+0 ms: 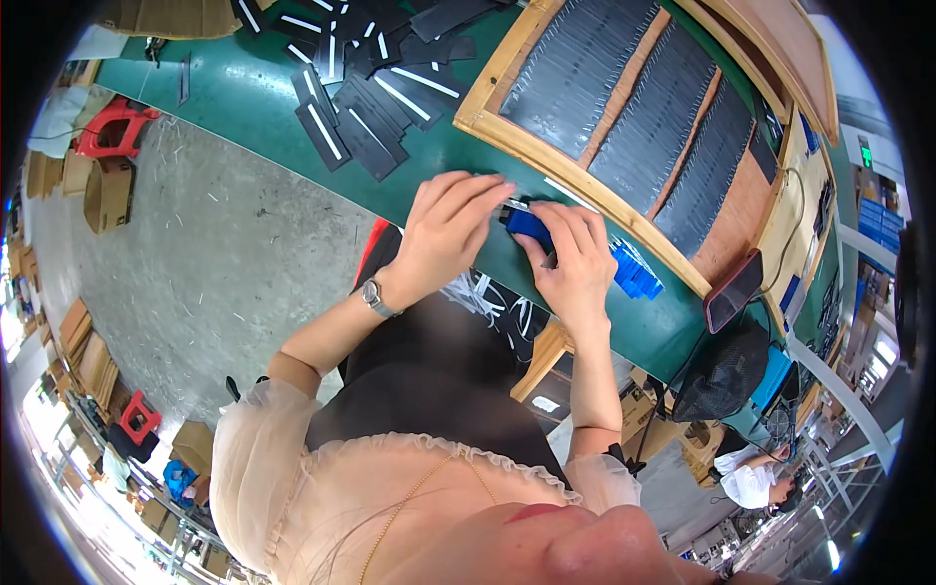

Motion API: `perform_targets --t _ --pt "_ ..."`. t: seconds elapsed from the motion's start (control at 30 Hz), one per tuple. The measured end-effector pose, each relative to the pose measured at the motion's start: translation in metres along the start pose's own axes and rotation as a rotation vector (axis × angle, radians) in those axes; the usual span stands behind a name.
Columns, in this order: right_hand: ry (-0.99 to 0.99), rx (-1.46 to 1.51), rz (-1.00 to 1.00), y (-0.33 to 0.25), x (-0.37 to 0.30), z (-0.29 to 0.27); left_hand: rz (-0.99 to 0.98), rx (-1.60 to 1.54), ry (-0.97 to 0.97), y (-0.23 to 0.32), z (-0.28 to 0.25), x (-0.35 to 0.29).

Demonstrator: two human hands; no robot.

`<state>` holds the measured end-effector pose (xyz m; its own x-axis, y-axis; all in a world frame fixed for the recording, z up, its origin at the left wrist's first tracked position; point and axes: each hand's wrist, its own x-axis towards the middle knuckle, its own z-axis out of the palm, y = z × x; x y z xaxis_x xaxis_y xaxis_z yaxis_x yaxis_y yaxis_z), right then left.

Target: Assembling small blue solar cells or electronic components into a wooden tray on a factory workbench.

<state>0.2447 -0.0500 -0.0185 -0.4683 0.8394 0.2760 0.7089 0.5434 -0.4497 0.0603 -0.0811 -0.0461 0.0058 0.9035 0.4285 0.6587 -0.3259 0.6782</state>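
Over the green tabletop [429,166], my right hand [575,258] grips a small blue block [529,226] between thumb and fingers. A dark end of the block points toward my left hand [441,234], whose fingers are pressed together. Its fingertips meet a small silvery-white piece at the block's upper edge; what they pinch is mostly hidden. Just right of my right hand lies a bundle of blue pieces [636,273]. Beyond my left hand is a loose heap of flat black pieces [366,132], several carrying white strips.
A wooden-framed tray [575,180] holding rows of thin black pieces borders the work spot. A dark-cased phone [733,292] leans at its corner, near a black mesh bag [721,370]. A red stool [115,129] stands on the floor left; another person [751,478] is at far lower right.
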Motion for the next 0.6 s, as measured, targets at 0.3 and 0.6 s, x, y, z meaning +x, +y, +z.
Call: perform_targets --t 0.3,0.6 --pt "0.018 0.035 -0.019 0.002 0.001 0.004 -0.034 0.273 -0.092 0.01 0.014 -0.022" --pt "0.012 0.017 -0.013 0.0 -0.001 0.002 -0.079 0.21 -0.092 0.01 0.009 -0.021"
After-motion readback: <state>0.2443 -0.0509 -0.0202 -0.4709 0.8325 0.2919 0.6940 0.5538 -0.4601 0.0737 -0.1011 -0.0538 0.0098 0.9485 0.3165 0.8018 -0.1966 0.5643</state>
